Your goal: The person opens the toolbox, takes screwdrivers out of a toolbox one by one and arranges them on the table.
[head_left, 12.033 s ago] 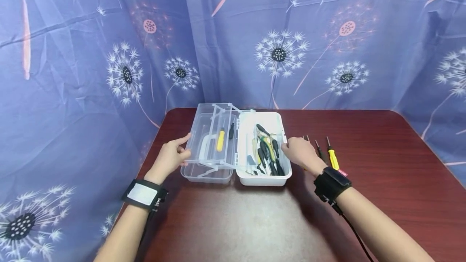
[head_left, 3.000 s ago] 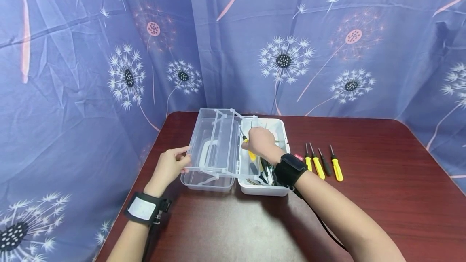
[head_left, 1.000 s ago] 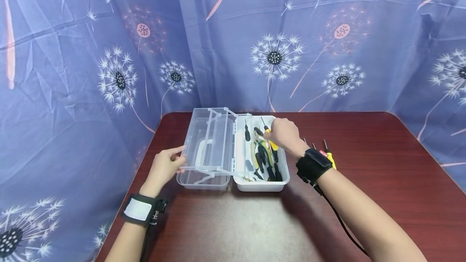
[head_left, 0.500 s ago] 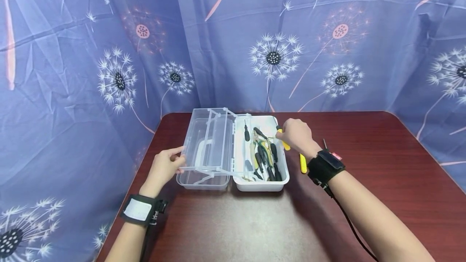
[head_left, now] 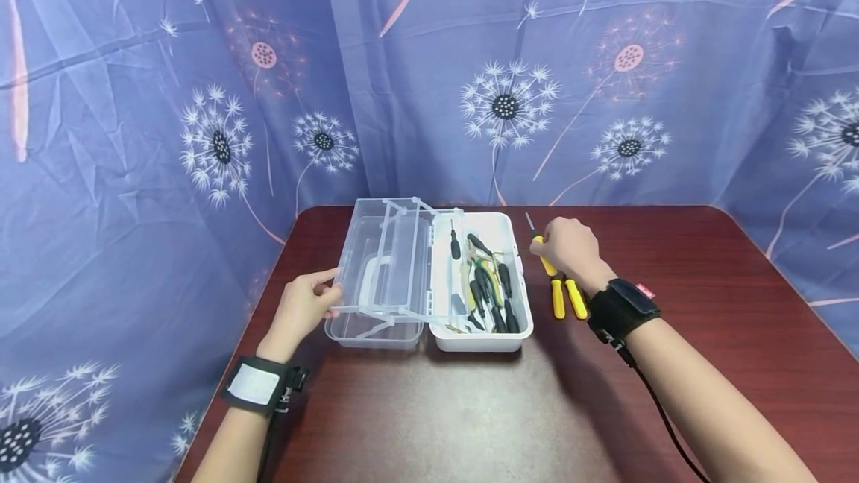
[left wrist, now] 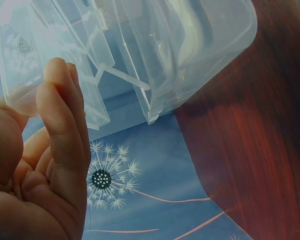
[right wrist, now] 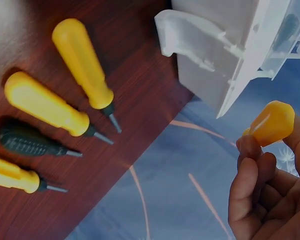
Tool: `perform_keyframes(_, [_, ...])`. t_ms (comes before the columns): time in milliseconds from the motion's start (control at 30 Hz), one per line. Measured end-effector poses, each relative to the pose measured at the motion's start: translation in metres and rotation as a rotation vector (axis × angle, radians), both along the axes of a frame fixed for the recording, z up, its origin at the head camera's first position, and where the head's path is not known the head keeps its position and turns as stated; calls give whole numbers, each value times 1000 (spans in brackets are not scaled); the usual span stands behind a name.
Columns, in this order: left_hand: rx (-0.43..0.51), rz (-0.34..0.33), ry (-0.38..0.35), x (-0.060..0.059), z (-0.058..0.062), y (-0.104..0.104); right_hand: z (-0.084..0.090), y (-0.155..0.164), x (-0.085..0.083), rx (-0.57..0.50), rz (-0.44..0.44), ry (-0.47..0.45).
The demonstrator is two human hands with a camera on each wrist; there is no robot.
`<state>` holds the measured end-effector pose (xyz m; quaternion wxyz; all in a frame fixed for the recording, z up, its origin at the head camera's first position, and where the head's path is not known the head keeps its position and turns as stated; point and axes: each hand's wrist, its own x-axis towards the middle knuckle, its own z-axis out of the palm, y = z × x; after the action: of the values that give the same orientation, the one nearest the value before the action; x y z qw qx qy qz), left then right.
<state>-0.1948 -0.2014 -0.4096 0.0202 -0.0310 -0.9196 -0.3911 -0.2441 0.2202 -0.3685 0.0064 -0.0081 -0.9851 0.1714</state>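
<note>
My left hand [head_left: 307, 310] pinches the left edge of the clear upper tray [head_left: 359, 244] of an opened toolbox; in the left wrist view the tray corner lies between thumb and fingers. My right hand [head_left: 569, 248] holds a yellow-handled screwdriver [head_left: 545, 256] by its handle, just right of the box's white base [head_left: 479, 345], blade pointing away. The right wrist view shows the handle end [right wrist: 274, 125] between thumb and fingers. Several tools with black or yellow grips [head_left: 496, 285] lie in the base. A small black screwdriver [head_left: 455, 246] shows near its hinge side.
Right of the box, several screwdrivers lie side by side on the dark red table; a yellow one [right wrist: 82, 62] is nearest the box and a black one [right wrist: 30, 137] lies among them. The white latch [right wrist: 190, 37] sticks out. A patterned curtain [head_left: 429, 95] hangs behind.
My right hand has moved rightward from over the toolbox, taking the yellow screwdriver past its right wall. My left hand stays on the tray. Twelve seconds ago, yellow and black screwdrivers lay in the clear trays.
</note>
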Motion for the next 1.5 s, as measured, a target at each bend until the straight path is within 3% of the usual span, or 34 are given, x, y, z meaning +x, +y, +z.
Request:
perform_keyframes(667, [23, 13, -22, -2, -1, 0, 3, 51, 14, 35, -20, -19])
perform_keyframes(1500, [43, 15, -11, -2, -2, 0, -9, 104, 24, 74, -142, -21])
